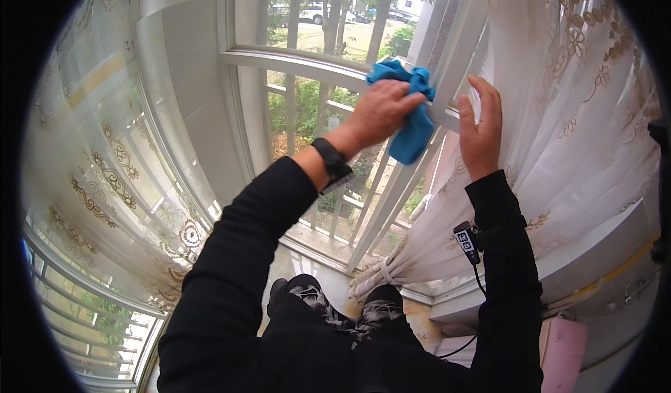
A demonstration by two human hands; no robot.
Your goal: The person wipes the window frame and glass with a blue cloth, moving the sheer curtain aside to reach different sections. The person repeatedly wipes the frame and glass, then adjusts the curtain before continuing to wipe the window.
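A blue cloth (412, 136) is bunched under my left hand (381, 109), which presses it to the white window frame (335, 73) where the crossbar meets the upright. Part of the cloth hangs below my fingers. My right hand (481, 125) is raised to the right of the cloth, beside the sheer curtain (529, 131), with thumb and fingers apart and nothing in it. Its fingertips are near the frame's right upright; whether they touch anything I cannot tell. A black band sits on my left wrist.
Metal bars stand outside the glass. Another embroidered sheer curtain (110, 167) hangs at the left. The right curtain is gathered by a tieback (387, 271) near my knees. A pink case-like object (563, 348) is at the lower right, and a black cable runs by my right sleeve.
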